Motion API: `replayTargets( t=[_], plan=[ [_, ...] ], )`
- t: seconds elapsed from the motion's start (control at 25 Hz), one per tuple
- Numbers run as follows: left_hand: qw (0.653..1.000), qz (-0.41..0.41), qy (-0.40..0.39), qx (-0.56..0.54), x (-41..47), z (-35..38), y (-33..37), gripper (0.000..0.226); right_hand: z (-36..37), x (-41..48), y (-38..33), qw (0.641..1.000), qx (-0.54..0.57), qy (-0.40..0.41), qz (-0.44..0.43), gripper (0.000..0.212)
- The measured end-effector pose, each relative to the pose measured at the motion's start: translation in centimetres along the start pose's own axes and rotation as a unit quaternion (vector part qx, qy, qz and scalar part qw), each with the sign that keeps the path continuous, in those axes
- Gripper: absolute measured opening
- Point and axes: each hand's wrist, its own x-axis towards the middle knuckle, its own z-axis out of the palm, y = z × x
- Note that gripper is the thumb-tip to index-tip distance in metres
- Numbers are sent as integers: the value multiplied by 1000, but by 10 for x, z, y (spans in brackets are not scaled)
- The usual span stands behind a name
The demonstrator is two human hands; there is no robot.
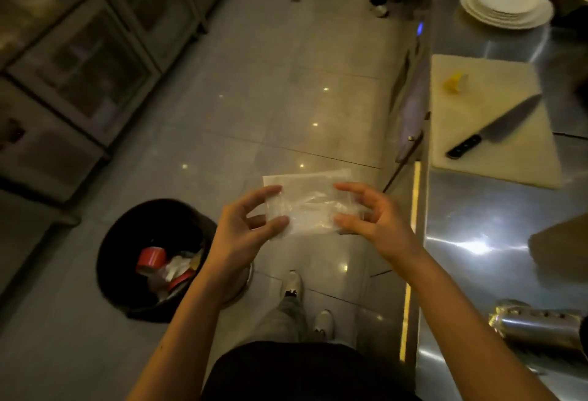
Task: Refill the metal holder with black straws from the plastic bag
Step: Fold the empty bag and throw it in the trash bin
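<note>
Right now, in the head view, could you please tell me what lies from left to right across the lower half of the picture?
Black bin → left hand → plastic bag → right hand → metal holder, lying on the steel counter.

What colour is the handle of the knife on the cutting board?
The knife handle is black, seen in the head view.

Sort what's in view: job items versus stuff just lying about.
Job: bag, held between left hand and right hand; metal holder.
Lying about: knife, cutting board, plates, bin.
</note>
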Motion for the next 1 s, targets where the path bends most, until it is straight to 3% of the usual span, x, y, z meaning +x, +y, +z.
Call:
replayTargets(
  t=[0.4, 0.68, 0.88, 1.0],
  plan=[
    [975, -17, 222, -12, -109, -135, -39, 52, 163, 19, 8, 976, -78, -202, 10, 47],
    [959, -46, 276, -39, -173, -242, -80, 43, 300, -5, 37, 971, -134, -201, 5, 46],
    [946, -99, 305, -47, -203, -290, -132, 21, 361, -24, 72, 964, -178, -196, 35, 36],
    [944, -125, 300, -52, -206, -307, -157, 21, 381, -18, 88, 955, -213, -197, 64, 32]
  ],
)
